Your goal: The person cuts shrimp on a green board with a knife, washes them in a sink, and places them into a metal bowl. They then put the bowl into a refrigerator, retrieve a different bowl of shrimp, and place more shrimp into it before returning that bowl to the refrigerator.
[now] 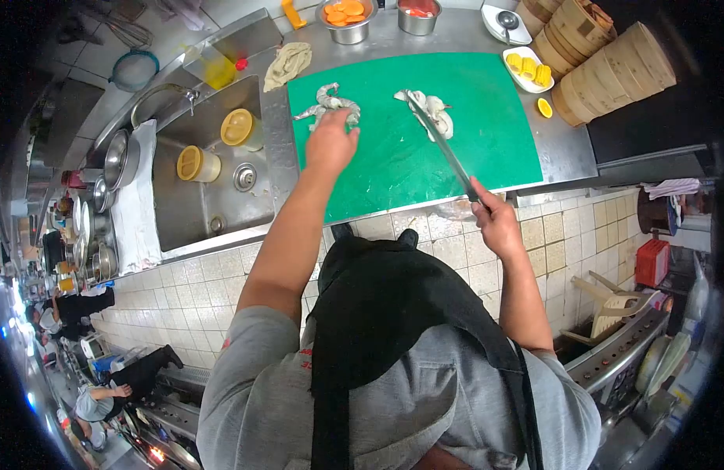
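On the left part of the green cutting board (pixel 377 184) lies a small pile of raw grey shrimp (pixel 328 97). My left hand (pixel 332 144) is at the near edge of this pile, its bent fingers closed on a shrimp; the fingertips are partly hidden. In my right hand (pixel 496 222), at the board's front edge, is the handle of a long kitchen knife (pixel 448 149). Its blade points away from me and to the left, the far end lying over a second pile of pale, glistening shrimp (pixel 438 117).
Left of the board is a sink (pixel 170 211) with two yellow-lidded containers (pixel 199 163). A cloth (pixel 287 65), a bowl of orange slices (pixel 346 31) and a metal pot (pixel 418 22) stand behind. Corn pieces on a plate (pixel 528 70) and bamboo steamers (pixel 612 74) are right. Other people work far left.
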Tool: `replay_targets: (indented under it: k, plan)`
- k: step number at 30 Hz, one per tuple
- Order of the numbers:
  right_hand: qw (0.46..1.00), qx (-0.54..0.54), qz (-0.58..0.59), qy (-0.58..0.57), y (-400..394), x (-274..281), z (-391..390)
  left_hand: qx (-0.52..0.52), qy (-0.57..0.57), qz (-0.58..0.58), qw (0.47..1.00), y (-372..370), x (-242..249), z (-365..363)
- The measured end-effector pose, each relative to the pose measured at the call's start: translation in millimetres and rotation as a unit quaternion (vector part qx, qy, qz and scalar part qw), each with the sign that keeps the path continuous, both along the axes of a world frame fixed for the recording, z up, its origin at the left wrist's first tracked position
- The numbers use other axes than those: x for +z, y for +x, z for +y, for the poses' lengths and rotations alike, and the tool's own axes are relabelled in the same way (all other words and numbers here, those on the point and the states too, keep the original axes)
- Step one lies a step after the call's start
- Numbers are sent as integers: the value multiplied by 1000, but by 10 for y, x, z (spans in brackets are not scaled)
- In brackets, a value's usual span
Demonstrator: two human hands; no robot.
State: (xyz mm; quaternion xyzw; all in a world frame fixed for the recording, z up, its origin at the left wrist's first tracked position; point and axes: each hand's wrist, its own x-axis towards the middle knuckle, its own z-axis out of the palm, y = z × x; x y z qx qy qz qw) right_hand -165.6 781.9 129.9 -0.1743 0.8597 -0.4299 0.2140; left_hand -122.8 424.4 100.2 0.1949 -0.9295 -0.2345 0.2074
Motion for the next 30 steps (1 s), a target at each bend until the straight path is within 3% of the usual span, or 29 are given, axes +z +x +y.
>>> replay_targets:
  k: [2,6,8,9,11,15,17,21,23,27,30]
  plan:
    - [998,-11,-61,-7,76,18,-4,35,-67,-148,986,-211,-61,106]
    - [996,-14,-38,-75,300,-57,107,60,-42,-175,982,-433,-133,88]
    - [990,-50,-100,-89,394,-74,229,-10,-18,-229,973,-434,34,85]
    - [979,-78,-161,-102,435,-87,281,-17,-21,-230,973,-448,14,41]
    - [976,-86,-161,-120,506,-109,365,-101,-96,-94,986,-450,-96,-76]
    - [979,-79,-166,-89,514,-142,445,-74,-195,-93,974,-573,-165,-255]
    - [978,-81,-171,-92,518,-142,468,-82,-238,-243,937,-630,-37,-261]
    - [974,-88,-178,-106,478,-108,449,-78,-244,-223,941,-683,118,-78]
    - [972,-92,-184,-113,478,-117,463,-74,-169,-154,971,-629,227,114]
    - [960,-96,-217,-150,456,-179,453,-128,-115,-125,977,-357,-88,342]
    - [945,-93,-259,-175,454,-221,410,-183,-132,-30,974,-158,-320,446]
